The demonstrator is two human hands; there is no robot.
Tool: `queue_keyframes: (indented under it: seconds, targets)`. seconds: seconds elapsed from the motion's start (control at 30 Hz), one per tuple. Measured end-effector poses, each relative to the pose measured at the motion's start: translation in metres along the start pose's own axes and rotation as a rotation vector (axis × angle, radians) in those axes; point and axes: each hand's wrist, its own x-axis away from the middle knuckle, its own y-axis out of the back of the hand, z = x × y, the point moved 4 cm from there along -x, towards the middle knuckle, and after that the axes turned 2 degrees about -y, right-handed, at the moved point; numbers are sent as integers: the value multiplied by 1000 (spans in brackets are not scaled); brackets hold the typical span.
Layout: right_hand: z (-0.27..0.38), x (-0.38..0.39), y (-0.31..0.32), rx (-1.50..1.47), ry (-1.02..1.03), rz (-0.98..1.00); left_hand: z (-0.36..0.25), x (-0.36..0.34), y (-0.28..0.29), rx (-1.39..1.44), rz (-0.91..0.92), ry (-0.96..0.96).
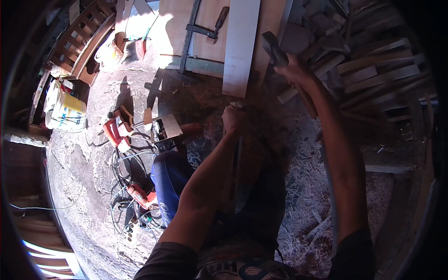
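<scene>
My right hand [295,71] is raised at the right, its fingers wrapped round the handle of a hammer [276,50]. The dark hammer head points up and to the left, and the handle runs down below my hand. Nearer the middle, my left hand [233,120] is closed in a fist round something mostly hidden. Only a pale, rough end [237,106] of it shows above the fist. Just beyond my left hand lies the near end of a long pale board [240,56], apart from the fist.
A bar clamp [201,30] with a wooden handle lies on a wooden panel [168,35] ahead. Wood offcuts [368,77] pile up at the right. Orange power tools [114,132] with tangled cables and a white bucket [66,112] stand left. Shavings [303,196] litter the floor.
</scene>
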Motion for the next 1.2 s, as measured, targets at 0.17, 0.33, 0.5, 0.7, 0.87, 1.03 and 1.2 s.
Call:
queue_keyframes:
  seconds: [0.17,0.33,0.5,0.7,0.87,1.03,1.2]
  targets:
    - [-84,-9,-72,784,410,-106,-38,23,-19,-171,64,2]
    - [-49,89,-78,312,359,263,-67,101,67,417,156,-178]
    - [-62,145,-74,277,352,181,-63,210,126,126,141,-721]
    - [-13,133,-65,289,466,31,-51,62,47,360,208,-195]
    - [33,79,-11,68,49,-101,-24,23,10,-81,51,46]
    - [-45,26,-73,540,324,-187,-39,30,-1,-130,43,10]
    - [-37,52,-62,589,461,234,-21,23,7,-101,46,29]
